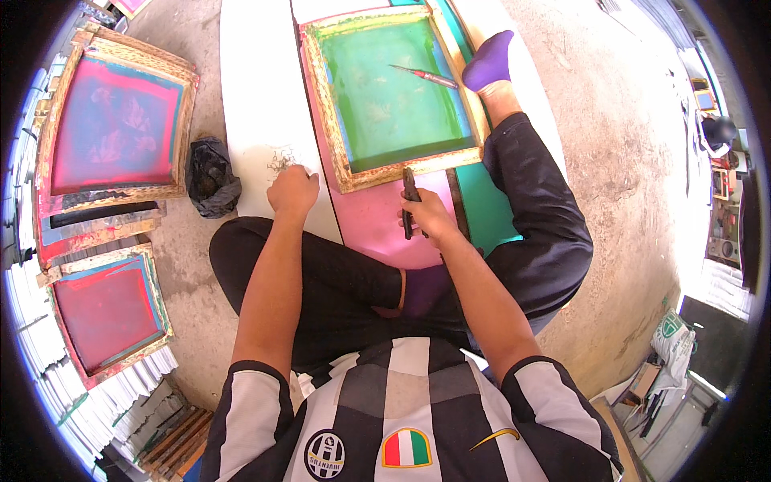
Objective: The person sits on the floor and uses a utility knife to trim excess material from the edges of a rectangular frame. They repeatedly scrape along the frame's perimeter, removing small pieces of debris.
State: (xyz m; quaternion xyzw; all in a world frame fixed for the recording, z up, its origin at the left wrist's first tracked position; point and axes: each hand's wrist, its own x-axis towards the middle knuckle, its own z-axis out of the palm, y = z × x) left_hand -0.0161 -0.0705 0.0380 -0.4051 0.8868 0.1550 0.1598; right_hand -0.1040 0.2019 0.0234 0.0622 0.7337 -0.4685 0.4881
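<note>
My left hand (294, 190) is closed, resting over the white board (265, 88) beside a scatter of small dark bits (282, 157). Whatever its fingers may hold is hidden. In my right hand (430, 215) is a black hand tool with two handles, which looks like pliers (409, 186). Its head points away from me, at the near edge of a wood-framed printing screen (369, 96) with green mesh. Whether it touches the wood I cannot tell. On the mesh lies a thin pointed tool (432, 77) with a red and grey handle.
Pink (365, 217) and green (498, 210) panels lie under the screen. My foot in a purple sock (488, 63) rests against its right side. To the left are a black plastic bag (212, 178) and screens with pink (116, 132) and red (108, 309) mesh.
</note>
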